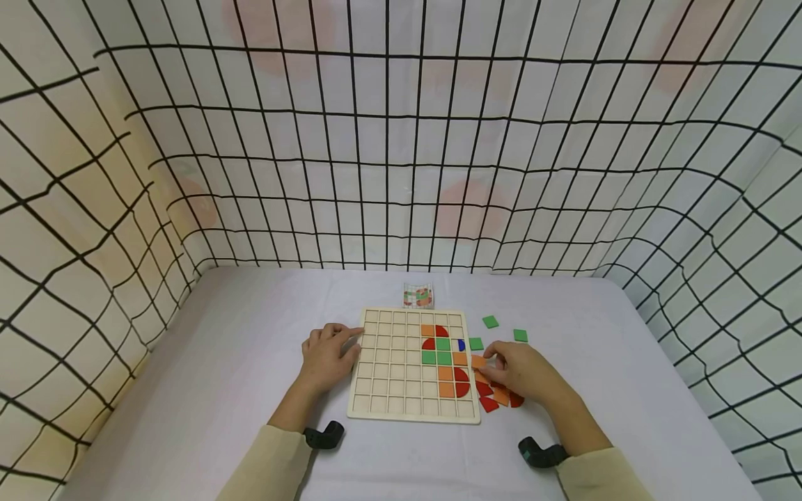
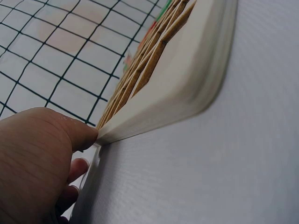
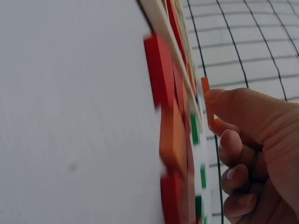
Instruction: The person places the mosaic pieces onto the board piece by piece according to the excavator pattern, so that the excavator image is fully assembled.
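Observation:
A pale wooden grid board (image 1: 395, 383) lies on the table, with orange, red, green and blue pieces in its right-hand cells. The left hand (image 1: 327, 358) rests at the board's left edge, its index finger and thumb touching the rim; in the left wrist view the thumb of the hand (image 2: 42, 154) meets the board's corner (image 2: 159, 112). Just right of the board, the right hand (image 1: 523, 372) pinches an orange square (image 1: 478, 362) between thumb and index finger. The right wrist view shows the hand (image 3: 261, 135) holding that orange piece (image 3: 208, 105) on edge, above the table.
Loose red pieces (image 1: 489, 404) and orange pieces (image 1: 501, 396) lie beside the board under the right hand. Green squares (image 1: 521, 335) are scattered behind them. A small clear container (image 1: 418, 296) with coloured contents stands behind the board. A black wire grid (image 1: 407, 167) surrounds the table's back and sides.

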Demonstrator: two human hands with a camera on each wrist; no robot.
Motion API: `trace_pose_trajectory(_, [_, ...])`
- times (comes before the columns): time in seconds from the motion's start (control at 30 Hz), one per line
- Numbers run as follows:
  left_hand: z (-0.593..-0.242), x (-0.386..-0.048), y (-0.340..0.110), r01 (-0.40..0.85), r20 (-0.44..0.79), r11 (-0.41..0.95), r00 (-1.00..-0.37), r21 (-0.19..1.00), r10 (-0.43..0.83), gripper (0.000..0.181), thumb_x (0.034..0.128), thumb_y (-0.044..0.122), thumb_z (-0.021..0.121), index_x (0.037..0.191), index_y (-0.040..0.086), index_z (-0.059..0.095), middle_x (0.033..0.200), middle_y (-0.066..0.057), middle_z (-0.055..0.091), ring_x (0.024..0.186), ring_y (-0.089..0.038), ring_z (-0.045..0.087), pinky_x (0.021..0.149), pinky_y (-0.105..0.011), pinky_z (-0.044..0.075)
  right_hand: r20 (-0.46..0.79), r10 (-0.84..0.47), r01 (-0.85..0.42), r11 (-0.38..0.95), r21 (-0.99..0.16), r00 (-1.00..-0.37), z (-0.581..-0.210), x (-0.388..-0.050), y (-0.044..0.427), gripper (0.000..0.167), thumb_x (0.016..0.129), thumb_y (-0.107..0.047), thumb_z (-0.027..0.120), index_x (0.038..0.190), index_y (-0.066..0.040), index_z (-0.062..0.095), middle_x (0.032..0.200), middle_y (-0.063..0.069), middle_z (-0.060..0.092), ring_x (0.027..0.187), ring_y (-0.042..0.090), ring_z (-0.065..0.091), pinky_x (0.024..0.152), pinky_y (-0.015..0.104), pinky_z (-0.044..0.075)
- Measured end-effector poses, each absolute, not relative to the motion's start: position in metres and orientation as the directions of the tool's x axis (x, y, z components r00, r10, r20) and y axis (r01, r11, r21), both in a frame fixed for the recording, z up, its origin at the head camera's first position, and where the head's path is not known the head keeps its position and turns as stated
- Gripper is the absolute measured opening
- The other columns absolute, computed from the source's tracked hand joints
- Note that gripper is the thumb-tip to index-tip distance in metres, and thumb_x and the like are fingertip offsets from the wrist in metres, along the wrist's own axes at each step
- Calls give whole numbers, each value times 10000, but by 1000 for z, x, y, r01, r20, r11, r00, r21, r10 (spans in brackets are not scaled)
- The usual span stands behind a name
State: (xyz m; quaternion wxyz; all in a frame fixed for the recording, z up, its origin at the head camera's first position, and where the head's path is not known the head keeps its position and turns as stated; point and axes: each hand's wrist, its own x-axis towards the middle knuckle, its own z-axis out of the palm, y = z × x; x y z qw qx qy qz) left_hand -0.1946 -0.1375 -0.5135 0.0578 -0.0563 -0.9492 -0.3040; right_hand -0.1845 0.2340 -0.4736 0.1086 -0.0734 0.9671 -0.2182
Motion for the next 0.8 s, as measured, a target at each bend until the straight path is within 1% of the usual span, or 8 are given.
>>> trace_pose_trajectory(0.17, [-513,-194,-137,140,138,804,-988,578,73,365,996,290,612,1354,246,671,1341,-121,578,1239,-380,448,1080,-644,252,-162,-239,-142,878,-456,-957,-471,-177,216,275,891,-369,784,1081,-187,706,701,-26,530,598,125,500,501,239,381])
trace_pose_trajectory(0.27, [-514,-194,-137,140,137,803,-988,579,74,365,996,290,611,1353,246,672,1338,-118,579,1237,-377,446,1082,-641,250,-131,-289,-200,865,-460,-948,-471,-175,206,216,896,-355,783,1028,-206,699,683,-49,517,587,106,482,509,231,363])
trace_pose_trajectory(0.43, [-514,-194,-137,140,138,803,-988,580,73,368,994,290,614,1354,246,672,1337,-120,579,1237,-377,444,1082,-640,249,-83,-354,-287,855,-433,-931,-473,-173,192,193,886,-360,793,968,-220,689,646,-75,481,605,72,450,544,214,326])
trace_pose_trajectory(0.6, [-513,-194,-137,142,142,803,-987,578,72,367,994,291,614,1354,246,671,1334,-120,579,1233,-380,447,1077,-641,252,-52,-401,-347,844,-410,-914,-474,-174,179,166,896,-349,778,966,-225,695,650,-108,500,605,57,457,557,216,364])
trace_pose_trajectory(0.8, [-512,-195,-137,144,141,803,-987,578,75,367,995,288,615,1355,248,671,1334,-117,580,1235,-379,446,1078,-640,253,-53,-407,-357,851,-386,-912,-478,-176,167,220,899,-391,770,1007,-208,714,640,-100,491,615,60,462,563,224,378])
